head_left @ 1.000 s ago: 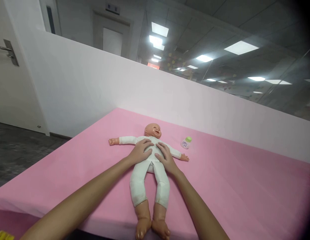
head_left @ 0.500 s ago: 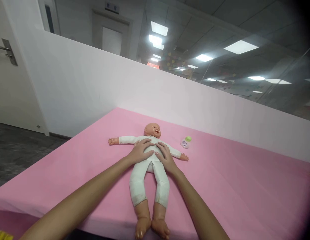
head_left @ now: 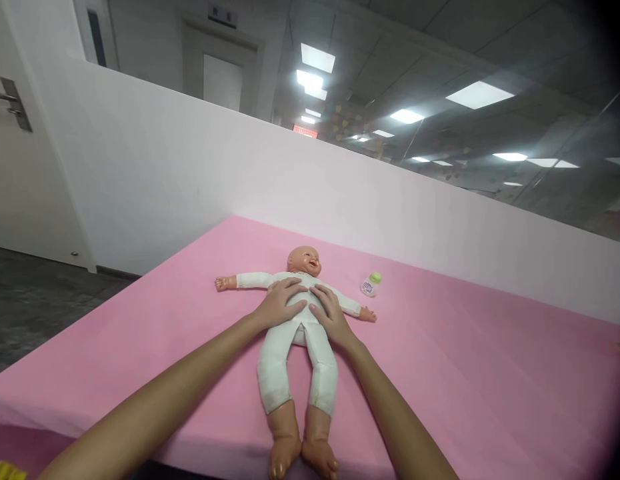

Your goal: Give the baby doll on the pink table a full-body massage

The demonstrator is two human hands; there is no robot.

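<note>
A baby doll with a white cloth body lies on its back on the pink-covered table, arms spread and feet toward me. My left hand rests flat on the left side of its torso, fingers stretched out. On the right side of the torso lies my right hand, its fingers also extended. Between the two hands a strip of the doll's white front shows. A small clear bottle with a green cap stands near the doll's hand on the right, touched by neither of my hands.
Behind the table runs a low white wall, with glass and ceiling lights above it. A door with a metal handle is at the left. Something yellow shows at the bottom left corner, below the table edge.
</note>
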